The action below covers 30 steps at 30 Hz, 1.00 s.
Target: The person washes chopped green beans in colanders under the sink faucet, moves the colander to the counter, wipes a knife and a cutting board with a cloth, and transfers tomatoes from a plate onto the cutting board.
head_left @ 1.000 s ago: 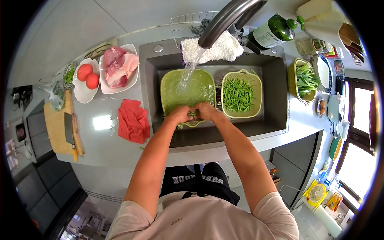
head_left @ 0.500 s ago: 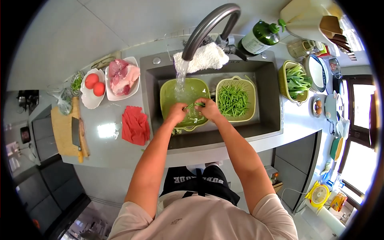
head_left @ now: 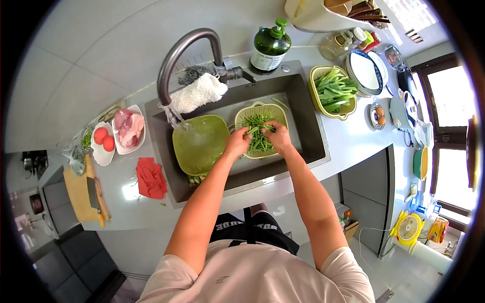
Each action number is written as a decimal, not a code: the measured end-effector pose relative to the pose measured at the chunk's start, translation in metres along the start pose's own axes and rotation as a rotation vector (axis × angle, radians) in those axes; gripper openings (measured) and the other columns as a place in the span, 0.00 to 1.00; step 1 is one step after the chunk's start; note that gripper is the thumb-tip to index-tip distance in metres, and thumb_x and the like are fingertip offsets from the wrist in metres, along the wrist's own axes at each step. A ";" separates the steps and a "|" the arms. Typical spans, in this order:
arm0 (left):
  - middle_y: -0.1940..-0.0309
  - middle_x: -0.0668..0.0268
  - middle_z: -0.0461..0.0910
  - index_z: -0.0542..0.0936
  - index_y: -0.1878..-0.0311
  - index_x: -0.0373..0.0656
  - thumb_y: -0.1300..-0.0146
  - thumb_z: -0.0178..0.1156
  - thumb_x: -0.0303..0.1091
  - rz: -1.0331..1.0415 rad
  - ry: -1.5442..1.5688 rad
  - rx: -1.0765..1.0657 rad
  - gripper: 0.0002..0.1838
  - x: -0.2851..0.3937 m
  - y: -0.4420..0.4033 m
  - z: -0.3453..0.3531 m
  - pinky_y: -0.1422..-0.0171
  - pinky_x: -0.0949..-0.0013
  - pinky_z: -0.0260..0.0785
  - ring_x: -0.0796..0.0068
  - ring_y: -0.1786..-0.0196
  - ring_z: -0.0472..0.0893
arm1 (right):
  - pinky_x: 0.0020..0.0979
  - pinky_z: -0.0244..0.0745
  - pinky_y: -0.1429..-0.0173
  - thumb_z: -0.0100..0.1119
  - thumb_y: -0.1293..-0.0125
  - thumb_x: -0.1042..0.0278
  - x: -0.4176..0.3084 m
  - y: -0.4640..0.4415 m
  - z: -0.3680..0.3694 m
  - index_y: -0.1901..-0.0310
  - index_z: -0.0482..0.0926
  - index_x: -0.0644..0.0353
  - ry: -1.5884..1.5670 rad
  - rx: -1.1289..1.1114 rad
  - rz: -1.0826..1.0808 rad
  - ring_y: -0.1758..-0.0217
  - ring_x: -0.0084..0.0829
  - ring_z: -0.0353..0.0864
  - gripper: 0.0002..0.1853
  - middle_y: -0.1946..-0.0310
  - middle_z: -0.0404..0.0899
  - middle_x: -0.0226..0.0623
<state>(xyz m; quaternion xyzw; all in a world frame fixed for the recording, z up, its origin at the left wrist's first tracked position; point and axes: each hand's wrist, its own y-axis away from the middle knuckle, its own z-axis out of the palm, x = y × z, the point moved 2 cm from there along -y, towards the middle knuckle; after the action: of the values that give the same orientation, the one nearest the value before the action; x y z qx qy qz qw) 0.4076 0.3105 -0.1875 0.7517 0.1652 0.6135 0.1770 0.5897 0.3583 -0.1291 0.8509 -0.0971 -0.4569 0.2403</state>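
Bench (head_left: pixel 353 146), pale and glossy, running along a tiled wall (head_left: pixel 101 65) toward a dark-framed window (head_left: pixel 447 101) at right. Inset: grey sink (head_left: pixel 303 113), containing green tub (head_left: pixel 176 151) under running faucet (head_left: pixel 164 81) and, just right of it, strainer basket (head_left: pixel 283 115) with green beans (head_left: pixel 260 144). Left hand (head_left: pixel 237 142) at left edge of strainer basket, right hand (head_left: pixel 279 137) over right edge; both part-open, fingers bent among green beans; grip on individual beans: cannot tell. Room for moving: sink floor between strainer basket and right sink wall. Left of sink: red cloth (head_left: pixel 150 178)
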 end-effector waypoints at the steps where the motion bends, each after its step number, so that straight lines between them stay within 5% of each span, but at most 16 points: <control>1: 0.48 0.50 0.84 0.78 0.34 0.37 0.32 0.65 0.35 0.046 -0.124 0.035 0.24 0.001 0.002 0.008 0.41 0.59 0.74 0.57 0.48 0.83 | 0.35 0.82 0.45 0.69 0.34 0.72 0.003 0.001 -0.006 0.41 0.82 0.57 0.115 0.009 -0.029 0.55 0.35 0.86 0.20 0.57 0.87 0.41; 2: 0.43 0.48 0.82 0.76 0.33 0.37 0.31 0.65 0.35 0.088 -0.247 0.071 0.26 0.001 0.007 0.014 0.36 0.58 0.72 0.54 0.42 0.81 | 0.37 0.76 0.34 0.66 0.35 0.74 0.007 0.003 -0.008 0.37 0.81 0.53 0.146 -0.003 -0.061 0.44 0.45 0.85 0.24 0.48 0.85 0.48; 4: 0.31 0.44 0.73 0.74 0.31 0.35 0.31 0.63 0.35 0.089 -0.325 0.067 0.27 0.009 0.016 0.012 0.22 0.54 0.63 0.46 0.27 0.71 | 0.38 0.75 0.32 0.65 0.35 0.75 0.041 -0.009 -0.001 0.36 0.80 0.52 0.205 0.044 -0.219 0.38 0.47 0.81 0.25 0.42 0.83 0.48; 6: 0.30 0.46 0.72 0.74 0.30 0.39 0.30 0.62 0.33 0.096 -0.352 0.056 0.26 -0.020 0.012 0.002 0.27 0.56 0.68 0.48 0.29 0.74 | 0.39 0.72 0.29 0.64 0.36 0.77 0.050 -0.011 0.004 0.36 0.80 0.51 0.191 0.050 -0.292 0.32 0.48 0.77 0.25 0.35 0.78 0.47; 9: 0.33 0.47 0.76 0.78 0.35 0.40 0.31 0.61 0.29 0.129 -0.366 0.109 0.21 -0.051 0.021 -0.032 0.30 0.57 0.71 0.48 0.32 0.76 | 0.44 0.73 0.30 0.63 0.39 0.80 0.051 -0.012 0.023 0.39 0.82 0.52 0.170 0.076 -0.318 0.34 0.52 0.78 0.25 0.38 0.79 0.48; 14: 0.39 0.48 0.79 0.82 0.42 0.36 0.36 0.59 0.24 0.066 -0.483 0.198 0.19 -0.074 0.046 -0.111 0.30 0.55 0.71 0.47 0.36 0.78 | 0.34 0.80 0.56 0.58 0.33 0.77 0.015 -0.007 0.076 0.47 0.87 0.54 0.101 -0.043 -0.356 0.66 0.35 0.84 0.16 0.65 0.86 0.41; 17: 0.39 0.44 0.79 0.81 0.41 0.33 0.41 0.59 0.19 0.070 -0.645 0.209 0.22 -0.092 0.051 -0.152 0.31 0.55 0.71 0.45 0.35 0.77 | 0.32 0.77 0.58 0.59 0.30 0.73 0.003 -0.007 0.121 0.44 0.86 0.55 0.062 -0.194 -0.395 0.69 0.28 0.80 0.15 0.71 0.82 0.38; 22: 0.28 0.38 0.65 0.75 0.34 0.30 0.42 0.58 0.18 0.008 -0.879 0.233 0.29 -0.094 0.049 -0.183 0.22 0.53 0.62 0.38 0.25 0.65 | 0.38 0.80 0.49 0.58 0.32 0.74 -0.014 -0.005 0.178 0.43 0.85 0.52 0.234 -0.352 -0.323 0.58 0.44 0.86 0.18 0.56 0.86 0.49; 25: 0.24 0.36 0.57 0.74 0.33 0.31 0.36 0.55 0.20 -0.009 -0.967 0.267 0.26 -0.097 0.042 -0.181 0.19 0.51 0.57 0.35 0.22 0.59 | 0.40 0.80 0.43 0.57 0.32 0.74 -0.009 -0.009 0.208 0.42 0.84 0.53 0.240 -0.282 -0.493 0.49 0.49 0.86 0.18 0.49 0.84 0.52; 29: 0.25 0.41 0.63 0.78 0.36 0.35 0.33 0.54 0.24 -0.051 -1.082 0.219 0.21 -0.104 0.039 -0.176 0.21 0.52 0.61 0.41 0.22 0.62 | 0.43 0.78 0.39 0.58 0.31 0.71 0.003 -0.015 0.226 0.42 0.84 0.53 0.404 -0.391 -0.381 0.44 0.52 0.84 0.17 0.45 0.83 0.51; 30: 0.26 0.43 0.65 0.79 0.37 0.37 0.33 0.55 0.25 -0.056 -1.091 0.215 0.21 -0.103 0.039 -0.176 0.22 0.52 0.63 0.43 0.23 0.64 | 0.47 0.79 0.40 0.54 0.30 0.66 0.002 -0.012 0.227 0.43 0.84 0.53 0.440 -0.378 -0.433 0.47 0.53 0.85 0.17 0.52 0.86 0.54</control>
<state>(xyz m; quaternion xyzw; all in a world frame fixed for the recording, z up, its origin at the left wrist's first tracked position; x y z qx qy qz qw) 0.2162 0.2395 -0.2258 0.9694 0.1312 0.1099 0.1757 0.4029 0.2953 -0.2428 0.8704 0.2255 -0.3129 0.3061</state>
